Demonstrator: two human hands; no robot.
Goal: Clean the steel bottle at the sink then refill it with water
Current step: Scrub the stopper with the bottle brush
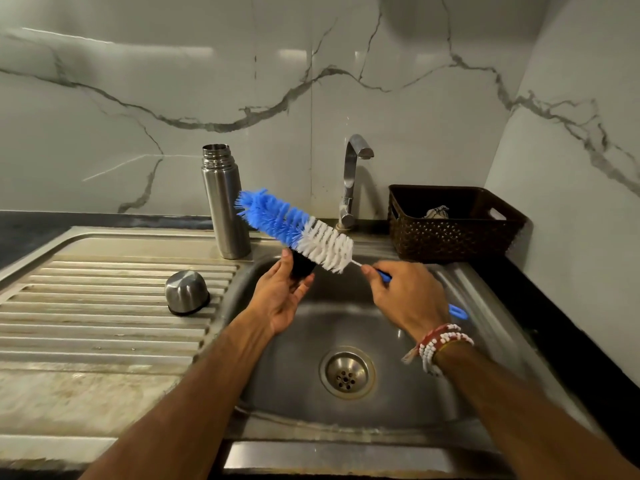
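Steel sink (460, 292): uncapped bottle (225, 206) stands at its rear-left rim. Brush (294, 230) is pinched by right hand (408, 296); black stopper (303, 266) held by left hand (280, 292). Scrubbing, refill pending.

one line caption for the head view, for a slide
Over the sink, right hand holds a bottle brush against a black part in the left hand; open bottle waits.

We see the bottle (225, 202) upright behind the drainboard (104, 306), its cap (187, 292) on the ribs, the tap (351, 181) behind the sink (346, 327), the basket (453, 223) right.
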